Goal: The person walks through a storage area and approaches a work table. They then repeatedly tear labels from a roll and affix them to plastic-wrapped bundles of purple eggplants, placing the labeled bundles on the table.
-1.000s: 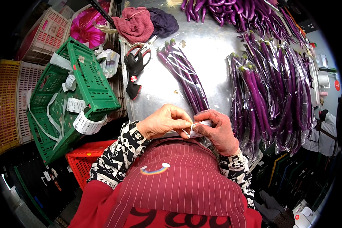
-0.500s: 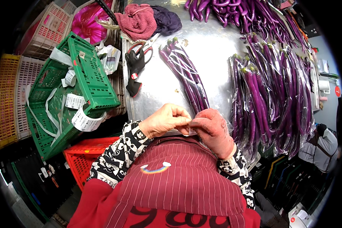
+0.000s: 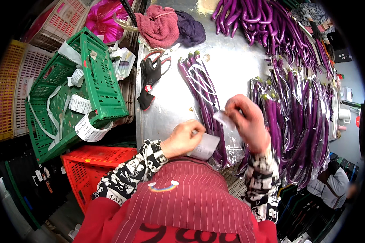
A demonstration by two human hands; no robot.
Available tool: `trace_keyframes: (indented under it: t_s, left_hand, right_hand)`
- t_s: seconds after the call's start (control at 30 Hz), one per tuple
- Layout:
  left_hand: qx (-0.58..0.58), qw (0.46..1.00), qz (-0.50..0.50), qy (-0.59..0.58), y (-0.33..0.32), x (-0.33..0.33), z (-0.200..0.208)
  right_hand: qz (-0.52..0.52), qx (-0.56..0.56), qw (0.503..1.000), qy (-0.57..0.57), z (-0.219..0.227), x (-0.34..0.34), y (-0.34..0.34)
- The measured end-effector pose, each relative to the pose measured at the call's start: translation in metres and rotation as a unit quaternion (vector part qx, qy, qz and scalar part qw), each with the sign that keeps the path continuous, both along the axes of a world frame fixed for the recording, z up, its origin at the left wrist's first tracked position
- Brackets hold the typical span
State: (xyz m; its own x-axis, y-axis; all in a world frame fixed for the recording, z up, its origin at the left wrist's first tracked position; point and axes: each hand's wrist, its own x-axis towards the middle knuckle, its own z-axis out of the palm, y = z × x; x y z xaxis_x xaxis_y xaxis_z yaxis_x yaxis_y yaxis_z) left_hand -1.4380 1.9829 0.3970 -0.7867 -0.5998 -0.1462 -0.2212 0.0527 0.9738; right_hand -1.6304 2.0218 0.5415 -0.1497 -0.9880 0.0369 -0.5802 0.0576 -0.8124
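Observation:
A bunch of long purple eggplants (image 3: 206,97) in a clear, white-printed bag lies lengthwise on the metal table (image 3: 162,121) in front of me. My left hand (image 3: 182,139) pinches a whitish slip of paper (image 3: 207,146) beside the bag's lower end. Just above the bag's right side, my right hand (image 3: 249,123) holds a small white label (image 3: 224,120) between thumb and fingers, a little blurred. Both hands are closed and stand apart from each other. Crinkled clear plastic (image 3: 233,150) shows under and beside the eggplants' near end.
Bagged eggplants (image 3: 296,117) are piled at the right, with loose eggplants (image 3: 267,20) at the back. Black gloves (image 3: 149,79), red-handled scissors (image 3: 166,65) and pink cloth (image 3: 158,26) lie on the left. A green crate (image 3: 103,81) with label strips and a red crate (image 3: 85,170) stand left of the table.
My hands have come apart: the right moved up and right with the small label, the left stays low with the paper slip. The view has shifted slightly.

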Motion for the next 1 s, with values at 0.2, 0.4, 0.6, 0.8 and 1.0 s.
trace_keyframes:
  t_s: [0.2,0.4,0.6,0.8,1.0]
  left_hand:
    - [-0.311,0.943,-0.110,0.043,-0.020,-0.052,0.032]
    - [-0.250,0.954,-0.153,-0.066,-0.002,-0.048,-0.021]
    - [-0.262,0.952,-0.147,-0.049,0.000,-0.046,-0.012]
    - [-0.262,0.965,-0.010,-0.011,-0.025,-0.060,0.000]
    - [-0.251,0.961,-0.071,-0.087,-0.044,-0.059,-0.042]
  right_hand:
    - [-0.021,0.134,0.960,-0.245,-0.124,-0.078,-0.061]
    - [0.165,0.208,0.950,-0.166,-0.108,-0.048,-0.113]
    - [0.146,0.056,0.984,0.081,-0.127,-0.042,-0.108]
    - [-0.034,-0.028,0.971,0.235,-0.150,-0.049,-0.085]
    - [-0.204,0.030,0.967,-0.147,-0.162,-0.031,-0.043]
